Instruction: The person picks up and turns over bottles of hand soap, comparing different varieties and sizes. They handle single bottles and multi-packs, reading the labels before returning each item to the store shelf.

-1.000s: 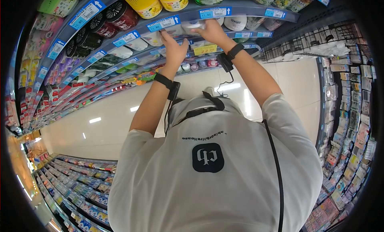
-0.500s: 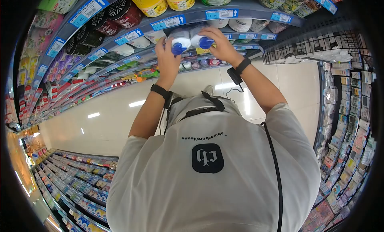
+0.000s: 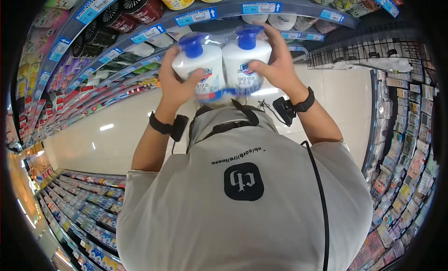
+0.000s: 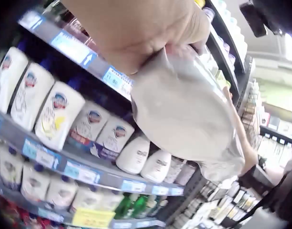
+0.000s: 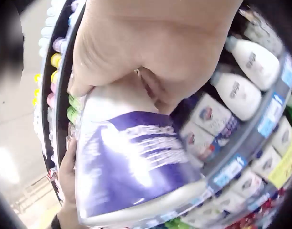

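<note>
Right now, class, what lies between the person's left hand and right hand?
In the head view, two white pump bottles with blue tops, side by side, fill the gap between left hand and right hand.

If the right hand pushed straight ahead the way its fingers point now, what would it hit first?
The right hand grips the twin pack of white pump bottles, so that pack goes first. Beyond it, likely the shelf edge with blue price tags, though depth is unclear.

I'm standing in a shop aisle: curved grey metal shelves (image 3: 224, 14) with blue-and-white price tags (image 3: 196, 16) carry rows of white plastic soap bottles (image 4: 55, 119), a black wire rack (image 3: 364, 49) holds packets, and a glossy pale tiled floor (image 3: 116, 135) runs between them.
</note>
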